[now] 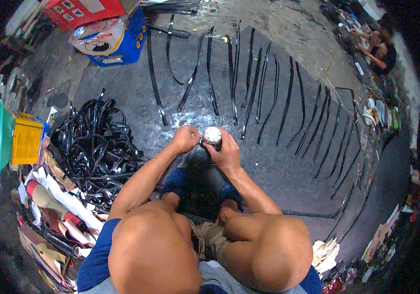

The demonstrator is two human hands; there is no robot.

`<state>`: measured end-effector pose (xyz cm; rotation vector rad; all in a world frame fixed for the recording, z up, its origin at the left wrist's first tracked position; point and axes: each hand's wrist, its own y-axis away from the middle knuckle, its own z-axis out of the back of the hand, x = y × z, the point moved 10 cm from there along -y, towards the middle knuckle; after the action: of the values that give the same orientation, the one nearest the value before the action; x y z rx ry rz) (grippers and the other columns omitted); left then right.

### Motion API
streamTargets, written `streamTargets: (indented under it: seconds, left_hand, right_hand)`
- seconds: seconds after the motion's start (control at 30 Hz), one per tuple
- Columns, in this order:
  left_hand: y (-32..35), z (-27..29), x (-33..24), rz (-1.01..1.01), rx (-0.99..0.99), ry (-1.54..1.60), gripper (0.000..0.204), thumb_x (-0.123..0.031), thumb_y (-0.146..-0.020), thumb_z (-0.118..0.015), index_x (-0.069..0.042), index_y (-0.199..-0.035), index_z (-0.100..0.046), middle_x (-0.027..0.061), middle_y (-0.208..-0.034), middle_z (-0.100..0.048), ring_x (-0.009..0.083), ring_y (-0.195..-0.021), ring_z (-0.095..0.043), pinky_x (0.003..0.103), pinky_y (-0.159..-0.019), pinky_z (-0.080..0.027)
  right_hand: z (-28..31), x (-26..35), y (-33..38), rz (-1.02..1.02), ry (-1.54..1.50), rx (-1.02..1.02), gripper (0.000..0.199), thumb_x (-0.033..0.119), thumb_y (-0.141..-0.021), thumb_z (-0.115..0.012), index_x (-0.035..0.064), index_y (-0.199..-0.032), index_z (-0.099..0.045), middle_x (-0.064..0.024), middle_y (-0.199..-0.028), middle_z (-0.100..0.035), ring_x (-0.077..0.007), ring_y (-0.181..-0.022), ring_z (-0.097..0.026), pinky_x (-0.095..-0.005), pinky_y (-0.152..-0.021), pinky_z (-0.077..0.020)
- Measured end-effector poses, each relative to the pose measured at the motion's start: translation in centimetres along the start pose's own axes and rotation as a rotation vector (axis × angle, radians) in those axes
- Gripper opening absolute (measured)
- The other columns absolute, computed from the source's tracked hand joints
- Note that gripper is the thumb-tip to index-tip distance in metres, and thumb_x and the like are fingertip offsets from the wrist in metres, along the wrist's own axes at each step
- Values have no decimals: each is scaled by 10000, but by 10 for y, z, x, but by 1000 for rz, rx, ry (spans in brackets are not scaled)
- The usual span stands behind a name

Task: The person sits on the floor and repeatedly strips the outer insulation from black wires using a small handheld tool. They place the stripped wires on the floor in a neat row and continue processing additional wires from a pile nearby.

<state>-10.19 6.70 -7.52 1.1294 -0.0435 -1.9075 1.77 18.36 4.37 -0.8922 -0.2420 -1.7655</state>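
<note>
My right hand (227,153) is closed round a small dark container with a round, whitish top (213,134), which stands out in front of my knees. Right beside it, my left hand (186,139) is closed, its fingertips pinched together near the container's side; whatever they hold is too small to tell. Beyond both hands, several glossy black strips (156,83) lie spread in a row over a dark floor sheet (264,171), and the row curves round to the right. A tangled heap of similar black strips (95,142) lies to the left of my left forearm.
Blue and red boxes (124,44) stand at the far left. Nearer on the left are a yellow tin (25,139), a green basin (1,137) and scraps of sheet material (65,201). Another person (379,49) sits at the far right. Clutter lines the right edge.
</note>
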Motion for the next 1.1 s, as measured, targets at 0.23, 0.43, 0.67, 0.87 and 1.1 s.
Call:
streamTargets:
  seconds: [0.23, 0.43, 0.67, 0.87, 1.1]
  left_hand:
    - [60, 26, -89, -577, -156, 315, 670, -32, -632, -730, -57, -1280, -563, 162, -1241, -614, 354, -1179, -601, 417, -1041, -466]
    - [66, 20, -84, -636, -204, 256, 433, 6, -749, -687, -10, -1172, -601, 174, -1120, -660, 388, -1078, -637, 415, -926, -520]
    - [55, 16, -84, -550, -144, 205, 499, -40, -735, -750, -40, -1210, -599, 176, -1145, -652, 386, -1090, -631, 434, -926, -517]
    - [49, 11, -77, -586, -164, 184, 474, -58, -742, -731, -53, -1196, -595, 169, -1111, -657, 376, -1087, -643, 420, -920, -525]
    - [49, 8, -74, -602, -149, 171, 477, -102, -753, -748, -42, -1197, -588, 176, -1150, -647, 392, -1095, -634, 441, -935, -522]
  right_hand:
    - [-9, -7, 6, -41, -192, 133, 647, 120, -755, -812, 9, -1313, -505, -181, -1169, -642, -332, -1056, -642, -406, -882, -549]
    - [-52, -100, 24, -376, -283, 177, 414, -75, -812, -625, 29, -1210, -576, -116, -1040, -688, -212, -959, -658, -336, -848, -526]
    - [-86, -159, 23, -556, -467, 124, 185, -35, -832, -581, 29, -983, -667, -44, -831, -695, -122, -743, -635, -272, -709, -509]
    - [-52, -128, 17, -689, -669, 31, 256, -99, -765, -618, 42, -979, -606, -47, -823, -685, -121, -724, -627, -262, -671, -488]
    - [136, -39, -23, -574, -1249, -122, 377, -75, -795, -703, 82, -1101, -548, -56, -850, -663, -174, -772, -648, -302, -726, -544]
